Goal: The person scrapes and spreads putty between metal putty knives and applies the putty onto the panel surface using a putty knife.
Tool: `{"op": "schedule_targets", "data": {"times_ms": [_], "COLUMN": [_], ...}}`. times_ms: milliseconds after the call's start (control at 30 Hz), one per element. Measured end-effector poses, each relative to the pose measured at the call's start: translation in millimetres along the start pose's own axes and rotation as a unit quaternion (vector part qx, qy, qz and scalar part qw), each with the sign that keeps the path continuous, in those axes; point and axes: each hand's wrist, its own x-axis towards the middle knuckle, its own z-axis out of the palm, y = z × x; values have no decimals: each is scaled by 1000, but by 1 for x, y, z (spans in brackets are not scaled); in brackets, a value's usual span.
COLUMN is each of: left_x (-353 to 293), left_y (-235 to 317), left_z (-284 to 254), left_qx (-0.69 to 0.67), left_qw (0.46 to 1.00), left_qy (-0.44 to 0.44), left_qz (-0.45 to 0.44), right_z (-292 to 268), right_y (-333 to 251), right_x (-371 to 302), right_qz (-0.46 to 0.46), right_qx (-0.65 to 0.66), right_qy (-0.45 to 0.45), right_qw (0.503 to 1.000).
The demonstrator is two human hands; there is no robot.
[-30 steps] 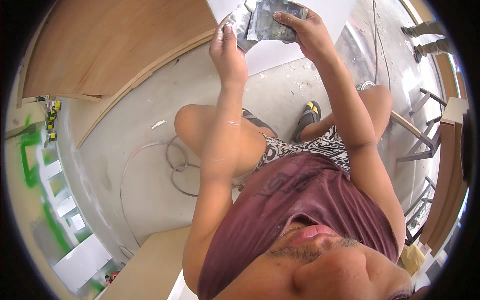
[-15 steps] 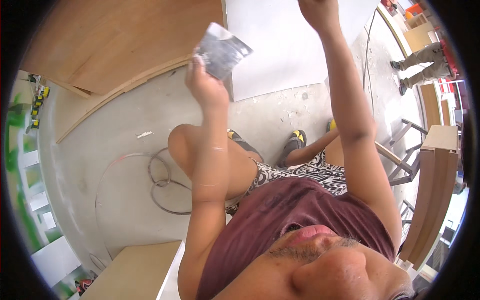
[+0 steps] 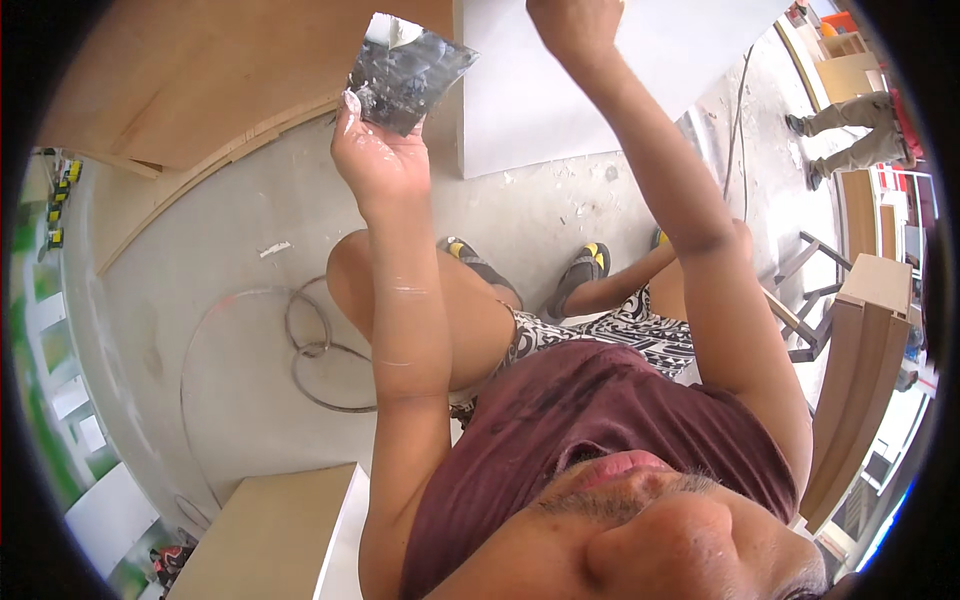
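My left hand is closed on the lower edge of a dark, shiny square plate. White paste is smeared on the plate, with a thicker lump at its top corner, and white smears mark the thumb and palm. In front of a large white panel, my right hand is curled at the top edge of the view. Its fingertips are cut off or turned away, so what it grips cannot be made out. I cannot tell whether it touches the panel.
A large brown wooden panel stands at the upper left. A looped hose lies on the grey floor at left. A board-topped box is close at lower left. To the right are a dark metal frame, wooden pieces and another person's legs.
My left hand and the plate have moved left and slightly up, with the plate's smeared face now in clearer view. My right hand has shifted left across the white panel.
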Motion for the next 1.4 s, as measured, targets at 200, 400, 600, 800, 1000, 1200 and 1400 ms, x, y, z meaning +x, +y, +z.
{"op": "schedule_targets", "data": {"times_ms": [200, 400, 600, 800, 1000, 1200, 1400], "left_x": [5, 8, 10, 7, 6, 9, 9], "left_y": [2, -2, -1, -5, -11, -4, -5], "left_z": [-2, -2, -1, 4, 5, -1, -1], "left_qx": [-22, -14, -20, 6, 15, -5, 20], "left_qw": [1000, 1000, 999, 999, 999, 1000, 999], "left_qy": [3, -4, 32, 29, 15, 15, 28], "left_qz": [-7, -13, -30, -24, -30, -25, -31], "right_z": [36, 39, -18, -38, -31, -13, 18], "right_y": [7, 7, 56, 113, 98, 65, 8], "right_x": [-71, -121, -75, -25, -10, 0, -35], "right_qz": [-102, -88, 190, 274, 299, 335, 126], "right_qx": [-53, -109, 75, 215, 175, 13, -2], "right_qy": [-15, -144, -107, 97, 95, 34, 87], "right_qw": [993, 980, 973, 932, 933, 942, 988]}}
